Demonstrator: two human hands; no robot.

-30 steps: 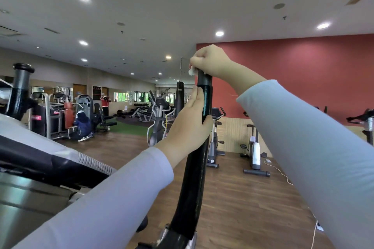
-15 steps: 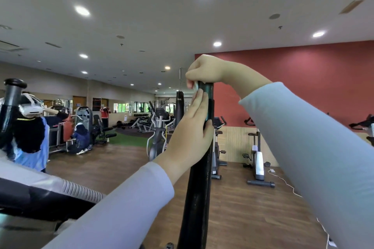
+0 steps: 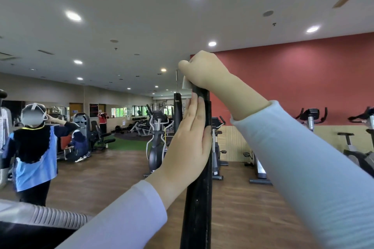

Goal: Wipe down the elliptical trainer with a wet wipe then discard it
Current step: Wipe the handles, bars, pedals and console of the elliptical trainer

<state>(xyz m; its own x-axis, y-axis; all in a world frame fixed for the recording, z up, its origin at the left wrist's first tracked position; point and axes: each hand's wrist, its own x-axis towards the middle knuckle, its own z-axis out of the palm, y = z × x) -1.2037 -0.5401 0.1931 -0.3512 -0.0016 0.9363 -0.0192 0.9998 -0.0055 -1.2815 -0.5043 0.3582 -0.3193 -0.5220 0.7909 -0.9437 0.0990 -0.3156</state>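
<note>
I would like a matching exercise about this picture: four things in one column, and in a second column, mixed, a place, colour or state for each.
1 right hand
2 left hand
3 wet wipe
4 handlebar

a black, upright
b white, under the fist
c fingers straight along the bar
d curled over the bar's top

Pairs: 1-d, 2-c, 3-b, 4-a

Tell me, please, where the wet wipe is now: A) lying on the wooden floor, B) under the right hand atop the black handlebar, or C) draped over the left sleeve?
B: the wet wipe shows white beneath the right hand gripping the top of the handlebar.
</note>
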